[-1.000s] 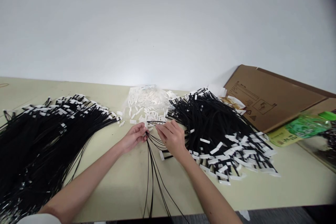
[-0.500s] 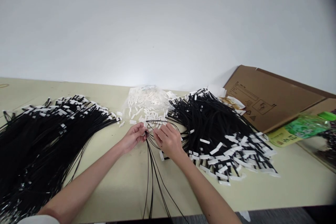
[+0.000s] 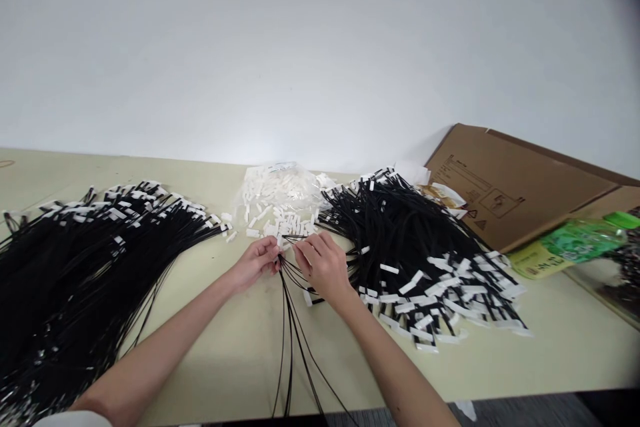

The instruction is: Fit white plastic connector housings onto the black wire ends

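On the left lay a heap of black cables (image 3: 75, 273). Next, the left hand (image 3: 257, 261) had its fingers clamped on a bunch of black wires (image 3: 289, 360), which trailed toward the table's (image 3: 225, 353) front edge. The right hand (image 3: 323, 265) curled just beside them; whether its fingers pinched any, I could not tell. Farther right lay a second pile (image 3: 400, 227), cardboard (image 3: 520, 187) and a bottle (image 3: 575, 241).

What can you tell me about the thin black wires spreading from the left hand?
The thin, flexible-looking black wires gather at the left hand by a small white plastic-looking block. Several fan down over the pale yellowish table and leave the picture's bottom edge; others curve toward the right hand, which seems to pinch some. Their exact number is unclear.
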`<state>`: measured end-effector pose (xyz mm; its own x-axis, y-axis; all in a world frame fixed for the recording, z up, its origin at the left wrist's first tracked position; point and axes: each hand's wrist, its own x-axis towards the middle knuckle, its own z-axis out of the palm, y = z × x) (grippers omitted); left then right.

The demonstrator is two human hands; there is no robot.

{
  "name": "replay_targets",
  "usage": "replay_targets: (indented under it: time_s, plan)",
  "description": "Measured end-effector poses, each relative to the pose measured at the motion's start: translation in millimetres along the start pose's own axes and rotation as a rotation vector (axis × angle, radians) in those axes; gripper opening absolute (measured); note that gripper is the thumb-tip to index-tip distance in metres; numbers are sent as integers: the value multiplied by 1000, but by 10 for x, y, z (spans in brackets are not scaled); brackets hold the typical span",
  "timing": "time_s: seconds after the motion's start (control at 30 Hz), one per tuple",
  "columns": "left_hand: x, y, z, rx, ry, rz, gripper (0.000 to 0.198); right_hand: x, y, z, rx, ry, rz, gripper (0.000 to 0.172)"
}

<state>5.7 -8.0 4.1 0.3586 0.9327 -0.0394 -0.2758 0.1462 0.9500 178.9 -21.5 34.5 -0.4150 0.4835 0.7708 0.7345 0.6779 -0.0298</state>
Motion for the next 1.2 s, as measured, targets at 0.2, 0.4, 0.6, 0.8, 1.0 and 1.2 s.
replay_targets:
  time_s: [0.2, 0.4, 0.6, 0.8, 1.0, 1.2]
  plan:
    - [-7, -3, 10, 78, -63, -12, 24, 30, -6, -41, 60, -56, -2, 10]
    - [-2, -8, 5, 93, -66, -25, 25, 15, 4, 7, 143, -104, -17, 10]
    - [-9, 10, 21, 111, -85, -22, 26, 15, 12, 12, 239, -132, -37, 14]
    - [-31, 20, 36, 88, -117, -32, 24, -7, 6, 23, 293, -153, -8, 13]
    - [-40, 4, 43, 19, -106, -76, 22, 8, 27, 5, 376, -135, 38, 12]
    - [-35, 22, 27, 32, -108, -103, 23, -13, 55, 27, 505, -131, 78, 10]
